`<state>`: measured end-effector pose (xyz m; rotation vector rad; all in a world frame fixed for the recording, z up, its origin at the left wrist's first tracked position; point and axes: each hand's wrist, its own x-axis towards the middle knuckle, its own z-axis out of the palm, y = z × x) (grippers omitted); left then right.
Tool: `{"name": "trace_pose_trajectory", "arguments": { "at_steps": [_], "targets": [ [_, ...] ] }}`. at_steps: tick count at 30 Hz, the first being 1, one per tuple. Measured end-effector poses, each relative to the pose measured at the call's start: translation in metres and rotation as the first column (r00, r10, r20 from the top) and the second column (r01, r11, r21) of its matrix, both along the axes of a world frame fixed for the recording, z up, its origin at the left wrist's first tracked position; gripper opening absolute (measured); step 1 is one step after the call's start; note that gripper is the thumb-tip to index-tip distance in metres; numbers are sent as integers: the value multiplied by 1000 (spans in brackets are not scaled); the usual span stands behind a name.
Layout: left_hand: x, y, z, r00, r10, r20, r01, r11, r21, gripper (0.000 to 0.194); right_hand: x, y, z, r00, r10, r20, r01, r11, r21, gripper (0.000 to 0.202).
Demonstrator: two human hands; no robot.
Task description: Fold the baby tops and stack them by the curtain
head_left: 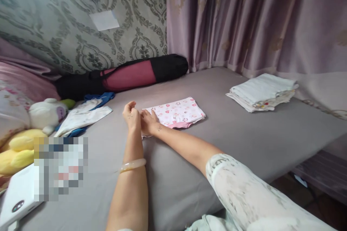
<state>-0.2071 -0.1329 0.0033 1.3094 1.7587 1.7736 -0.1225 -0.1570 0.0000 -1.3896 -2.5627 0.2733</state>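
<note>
A folded white cloth (180, 113) with pink hearts and small figures lies on the grey bed, a pink edge showing along its near side. My right hand (149, 121) rests flat on its left end with the fingers spread, pressing down. Right beside it, at the cloth's left edge, my left hand (131, 116) stands on its side, fingers curled inward. The inside of the left hand is turned away, so whatever is in its fingers is hidden. A pale bangle (132, 165) circles my left forearm.
A stack of folded cloths (262, 92) sits at the right. Small white and blue clothes (84, 117) lie loosely at the left, near plush toys (46, 113) and a white device (20, 196). Behind, a long black-and-red bag (130, 75) runs along the wall.
</note>
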Motion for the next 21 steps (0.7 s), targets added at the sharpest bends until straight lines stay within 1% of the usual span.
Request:
{"name": "trace_pose_trajectory", "arguments": {
  "at_steps": [4,8,11,13,17,19,21],
  "targets": [
    [1,1,-1,1000,-4,-12,5,1000,12,41,0,0,-1,1000,3,-9,-3,1000,1,52],
    [5,1,3,1000,-5,-3,5,1000,13,41,9,2,8,998,22,-57,-26,998,-58,52],
    [9,1,6,1000,-5,-6,5,1000,15,40,32,4,16,994,-47,-99,41,997,-60,55],
    [13,1,6,1000,-16,-22,16,1000,3,41,53,6,19,991,-102,-88,98,994,-43,55],
    [25,-1,4,994,-73,-82,66,994,-84,43,89,9,13,990,-142,3,141,987,-72,60],
    [33,-3,4,985,-112,-128,94,986,-140,44,97,9,9,989,-147,31,149,984,-98,61],
    [42,-7,5,974,-145,-173,109,973,-203,45,98,8,5,987,-154,35,157,982,-106,62]
  ]
}}
